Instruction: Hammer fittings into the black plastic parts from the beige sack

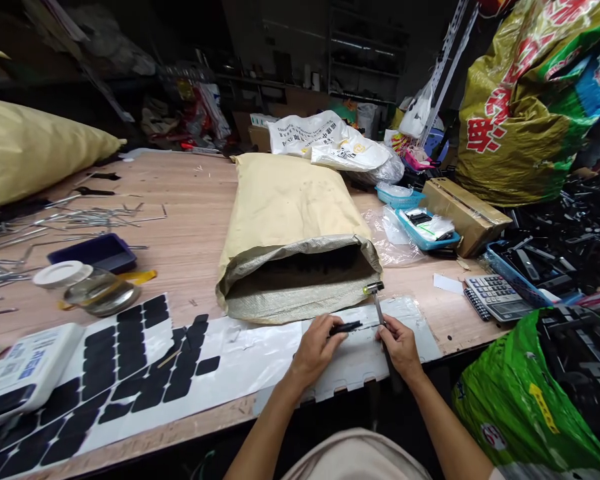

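My left hand (315, 350) is closed on a small, narrow black part (349, 327), whose far end sticks out to the right. In my right hand (401, 348) is a small hammer (377, 308), gripped by its handle with its yellow-and-black head up. Both hands are over a grey-white sheet (415, 327) at the table's front edge. Just beyond them lies a large beige sack (290, 200), its open mouth facing me and its inside dark. To the left, black rounded pads (180, 387) lie on white backing sheets.
Bent metal rods (95, 217), a dark blue tray (93, 253) and a lidded jar (103, 293) are on the left. At right are a calculator (497, 297), blue baskets (430, 230), a cardboard box (463, 210) and a green bag (505, 380) of black parts.
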Demonstrator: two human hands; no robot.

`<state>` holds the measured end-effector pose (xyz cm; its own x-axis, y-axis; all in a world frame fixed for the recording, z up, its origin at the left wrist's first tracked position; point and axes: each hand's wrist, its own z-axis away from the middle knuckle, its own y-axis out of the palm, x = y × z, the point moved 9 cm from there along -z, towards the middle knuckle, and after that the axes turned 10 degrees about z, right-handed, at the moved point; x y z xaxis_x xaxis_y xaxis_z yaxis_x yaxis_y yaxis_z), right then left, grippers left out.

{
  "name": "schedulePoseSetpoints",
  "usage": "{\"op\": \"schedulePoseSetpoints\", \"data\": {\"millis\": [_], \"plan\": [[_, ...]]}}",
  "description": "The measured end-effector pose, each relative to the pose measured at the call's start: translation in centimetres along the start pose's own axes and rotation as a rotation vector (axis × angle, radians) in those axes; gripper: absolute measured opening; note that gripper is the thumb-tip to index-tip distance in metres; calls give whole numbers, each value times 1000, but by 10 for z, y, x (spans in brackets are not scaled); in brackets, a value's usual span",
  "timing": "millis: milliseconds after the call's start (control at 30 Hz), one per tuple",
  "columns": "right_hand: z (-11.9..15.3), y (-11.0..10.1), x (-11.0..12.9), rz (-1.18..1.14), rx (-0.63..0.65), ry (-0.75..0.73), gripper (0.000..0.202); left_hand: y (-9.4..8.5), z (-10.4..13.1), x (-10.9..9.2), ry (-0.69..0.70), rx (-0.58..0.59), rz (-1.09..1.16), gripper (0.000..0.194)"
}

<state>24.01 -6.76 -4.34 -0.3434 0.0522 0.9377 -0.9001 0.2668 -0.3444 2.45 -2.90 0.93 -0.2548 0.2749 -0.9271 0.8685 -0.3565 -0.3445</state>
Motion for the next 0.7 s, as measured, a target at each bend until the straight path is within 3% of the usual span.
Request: {"op": "schedulePoseSetpoints", "data": {"millis": [167, 233, 300, 400, 500, 600, 700], "plan": [[3, 4, 4, 92, 27, -59, 40, 48, 75, -27, -231, 436, 138, 20], [4, 4, 5, 128, 29, -77, 39, 65, 99, -18, -317, 508, 74, 18], [4, 4, 7, 144, 28, -91, 38, 77, 114, 5, -403, 494, -24, 17], [4, 3, 9, 144, 18, -98, 38, 87, 124, 44, -519, 417, -140, 23], [5, 4, 11, 152, 21, -109, 38, 91, 127, 61, -576, 416, -191, 44], [5, 5, 13, 170, 23, -127, 37, 90, 124, 49, -549, 479, -200, 57], [6, 5, 15, 176, 18, -138, 37, 89, 105, 24, -488, 552, -42, 46]]}}
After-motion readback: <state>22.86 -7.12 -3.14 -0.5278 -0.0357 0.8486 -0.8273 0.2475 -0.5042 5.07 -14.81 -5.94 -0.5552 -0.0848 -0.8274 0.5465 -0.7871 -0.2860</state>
